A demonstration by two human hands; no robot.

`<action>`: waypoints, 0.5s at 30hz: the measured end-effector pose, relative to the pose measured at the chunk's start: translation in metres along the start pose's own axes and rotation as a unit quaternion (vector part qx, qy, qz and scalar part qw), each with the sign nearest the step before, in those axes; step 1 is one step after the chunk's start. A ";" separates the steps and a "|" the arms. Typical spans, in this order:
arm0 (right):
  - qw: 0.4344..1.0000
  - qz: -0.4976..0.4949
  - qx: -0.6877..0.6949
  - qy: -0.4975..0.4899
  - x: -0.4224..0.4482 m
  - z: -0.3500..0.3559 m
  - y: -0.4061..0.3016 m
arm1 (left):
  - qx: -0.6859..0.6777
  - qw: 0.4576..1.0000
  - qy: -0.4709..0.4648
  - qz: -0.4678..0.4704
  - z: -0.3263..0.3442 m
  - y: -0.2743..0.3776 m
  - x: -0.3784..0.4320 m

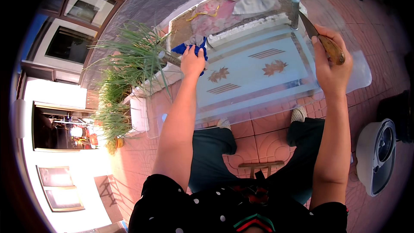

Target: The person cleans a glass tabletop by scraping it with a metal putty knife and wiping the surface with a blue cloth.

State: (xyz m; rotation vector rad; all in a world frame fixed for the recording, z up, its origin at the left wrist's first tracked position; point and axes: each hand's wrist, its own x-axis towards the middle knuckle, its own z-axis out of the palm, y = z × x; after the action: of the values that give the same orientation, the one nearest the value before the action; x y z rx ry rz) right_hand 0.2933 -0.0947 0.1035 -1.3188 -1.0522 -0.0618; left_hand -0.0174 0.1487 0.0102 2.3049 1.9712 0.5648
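Observation:
My right hand point(334, 56) grips a knife point(331, 49) by its wooden handle. Its dark blade points up and left, the tip close beside the round metal post point(294, 13) of a clear glass table point(323, 9). Whether tip and post touch, I cannot tell. At the left part of the table, my left hand point(193, 61) has its fingers over a bunched blue cloth point(201, 50). A lower frosted panel point(245, 58) with leaf and stripe patterns shows through the glass.
Green onion-like plants point(129, 51) grow in a white-edged planter point(139, 113) to the left. Grey rags point(255, 4) lie on the bed beyond the table. A grey plastic appliance tub point(368, 158) stands at right on red paving tiles point(252, 142); a small wooden stool point(261, 165) is beneath me.

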 end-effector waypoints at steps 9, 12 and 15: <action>0.999 0.019 -0.025 0.037 0.010 0.016 0.017 | -0.182 0.908 -0.076 0.370 0.035 0.228 -0.130; 0.999 0.026 -0.028 0.033 0.008 0.013 0.021 | -0.182 0.894 -0.116 0.391 0.012 0.184 -0.137; 0.999 0.021 -0.006 0.028 0.006 0.008 0.025 | -0.141 0.938 -0.090 0.305 -0.016 0.091 -0.127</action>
State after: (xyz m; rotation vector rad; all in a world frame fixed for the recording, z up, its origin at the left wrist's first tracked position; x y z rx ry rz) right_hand 0.3067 -0.0771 0.0878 -1.3432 -0.9770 -0.0735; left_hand 0.0483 0.0068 0.0197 2.6317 0.9938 0.5875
